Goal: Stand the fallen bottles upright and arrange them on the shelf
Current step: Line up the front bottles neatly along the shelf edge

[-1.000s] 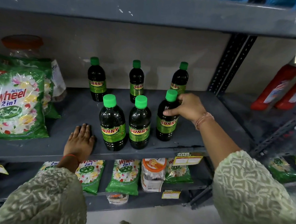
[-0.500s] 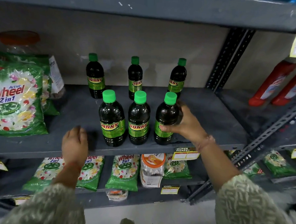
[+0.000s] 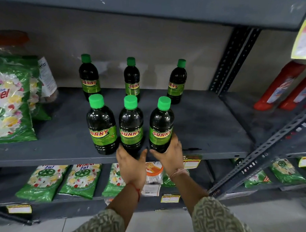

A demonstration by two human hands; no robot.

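Note:
Six dark bottles with green caps and green "SUNNY" labels stand upright in two rows on the grey shelf [image 3: 209, 136]. The back row has the back left bottle [image 3: 89, 78], back middle bottle [image 3: 132, 81] and back right bottle [image 3: 177, 83]. In front stand the front left bottle [image 3: 102, 127], front middle bottle [image 3: 131, 127] and front right bottle [image 3: 161, 127]. My right hand [image 3: 171, 156] grips the base of the front right bottle. Fingers and thumb of my left hand [image 3: 131, 165] cup the base of the front middle bottle at the shelf's front edge.
Green detergent bags [image 3: 9, 104] and a clear jar [image 3: 46, 78] sit at the shelf's left. Red bottles [image 3: 281, 89] stand in the bay to the right, past a slotted upright [image 3: 235, 58]. More detergent bags [image 3: 81, 181] lie on the lower shelf. Another shelf [image 3: 154, 7] runs overhead.
My left hand left the shelf surface and moved right to the front middle bottle's base. My right hand slid down the front right bottle, which was drawn forward into line.

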